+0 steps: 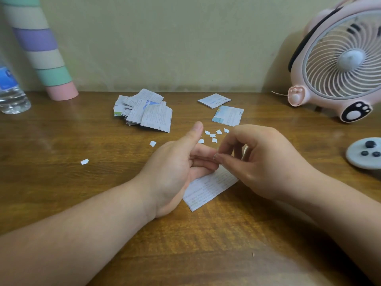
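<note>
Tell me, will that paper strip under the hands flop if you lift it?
Probably floppy: the paper strip looks thin and lies flat on the table. Likely very light, like the torn scraps nearby. It may tear easily, as those scraps suggest.

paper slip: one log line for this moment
left hand rests on paper slip | right hand pinches its edge | torn bits on table

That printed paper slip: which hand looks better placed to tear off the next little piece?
Probably the right hand. Its fingertips pinch at the paper slip's upper end, while the left hand lies along it, thumb raised, seemingly steadying it. Torn bits lie just beyond both.
</note>
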{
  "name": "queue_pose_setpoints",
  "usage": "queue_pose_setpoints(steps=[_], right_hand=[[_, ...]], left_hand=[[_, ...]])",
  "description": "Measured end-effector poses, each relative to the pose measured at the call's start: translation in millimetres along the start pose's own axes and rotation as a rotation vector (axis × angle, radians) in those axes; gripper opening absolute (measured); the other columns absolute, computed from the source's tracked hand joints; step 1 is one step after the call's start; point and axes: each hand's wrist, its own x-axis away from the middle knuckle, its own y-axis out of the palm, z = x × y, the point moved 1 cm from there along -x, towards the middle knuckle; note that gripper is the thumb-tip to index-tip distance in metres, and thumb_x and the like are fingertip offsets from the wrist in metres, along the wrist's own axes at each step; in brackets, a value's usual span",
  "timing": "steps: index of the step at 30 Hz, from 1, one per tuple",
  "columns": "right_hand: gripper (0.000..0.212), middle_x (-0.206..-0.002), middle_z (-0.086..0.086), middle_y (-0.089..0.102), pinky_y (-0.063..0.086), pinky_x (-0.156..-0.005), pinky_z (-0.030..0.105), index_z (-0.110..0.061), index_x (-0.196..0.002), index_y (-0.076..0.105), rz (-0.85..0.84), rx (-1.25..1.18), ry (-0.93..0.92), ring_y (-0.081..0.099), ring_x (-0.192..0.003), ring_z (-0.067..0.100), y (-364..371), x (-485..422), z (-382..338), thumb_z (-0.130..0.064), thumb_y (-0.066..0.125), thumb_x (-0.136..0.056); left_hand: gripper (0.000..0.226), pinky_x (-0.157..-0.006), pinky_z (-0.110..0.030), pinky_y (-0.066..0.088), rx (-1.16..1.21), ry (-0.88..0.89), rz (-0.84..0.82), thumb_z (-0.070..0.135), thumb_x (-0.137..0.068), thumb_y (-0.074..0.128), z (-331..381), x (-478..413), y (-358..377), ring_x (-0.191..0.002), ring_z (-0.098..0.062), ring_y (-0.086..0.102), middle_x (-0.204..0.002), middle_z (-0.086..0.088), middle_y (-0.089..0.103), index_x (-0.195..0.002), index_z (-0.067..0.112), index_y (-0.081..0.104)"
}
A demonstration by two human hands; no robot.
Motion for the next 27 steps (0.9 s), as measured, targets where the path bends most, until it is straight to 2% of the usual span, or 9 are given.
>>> queue_pose_setpoints(steps=[3,11,16,20,24,27], right_hand=[[0.012,-0.068,-0.016,0.057,0.05,-0.058,0.033,-0.028,-0.078,0.068,0.01,0.023,-0.015,0.057,-0.069,0.01,0.1,-0.2,0.0,-0.025,0.079,-0.084],[0.012,-0.071,-0.012,0.059,0.053,-0.057,0.043,-0.03,-0.078,0.065,0.01,0.064,-0.02,0.057,-0.067,0.008,2.8,-0.4,1.6,-0.03,0.074,-0.085],[0.015,-0.068,-0.016,0.054,0.047,-0.055,0.033,-0.027,-0.078,0.065,0.025,0.094,-0.077,0.052,-0.062,0.005,3.3,-0.6,0.3,-0.023,0.077,-0.085],[0.008,-0.072,-0.015,0.054,0.047,-0.055,0.035,-0.02,-0.078,0.065,0.048,0.142,-0.165,0.05,-0.063,0.01,5.1,-2.4,-2.9,-0.023,0.069,-0.083],[0.008,-0.073,-0.007,0.057,0.05,-0.051,0.04,-0.018,-0.076,0.064,0.082,0.258,-0.216,0.053,-0.066,0.018,5.2,-2.6,-6.6,-0.023,0.062,-0.082],[0.01,-0.072,-0.005,0.057,0.049,-0.048,0.039,-0.018,-0.075,0.063,0.095,0.323,-0.238,0.053,-0.065,0.021,6.3,-1.8,-8.5,-0.022,0.059,-0.083]], left_hand=[[0.062,-0.099,-0.043,0.055,0.001,-0.005,0.003,0.048,-0.101,0.044,0.1,0.5,0.1,-0.09,-0.026,0.07,-0.089,-0.018,0.075,-0.089,-0.004,0.077],[0.06,-0.1,-0.044,0.055,0.027,-0.02,0.016,0.045,-0.101,0.046,0.6,0.3,1.2,-0.086,-0.027,0.067,-0.084,-0.018,0.073,-0.079,-0.002,0.077],[0.051,-0.096,-0.041,0.057,0.018,-0.022,0.028,0.037,-0.101,0.051,0.1,-1.4,-0.3,-0.086,-0.027,0.068,-0.083,-0.017,0.073,-0.084,-0.004,0.075],[0.047,-0.095,-0.041,0.056,0.017,-0.03,0.04,0.029,-0.101,0.055,-0.8,-3.4,-1.7,-0.089,-0.029,0.066,-0.089,-0.022,0.071,-0.099,-0.015,0.07],[0.045,-0.096,-0.043,0.055,0.014,-0.026,0.038,0.027,-0.101,0.054,-0.9,-3.9,-3.4,-0.093,-0.032,0.066,-0.102,-0.033,0.07,-0.102,-0.016,0.069],[0.045,-0.097,-0.043,0.055,0.009,-0.029,0.041,0.026,-0.102,0.053,-1.2,-3.8,-3.9,-0.096,-0.033,0.067,-0.108,-0.034,0.068,-0.103,-0.016,0.069]])
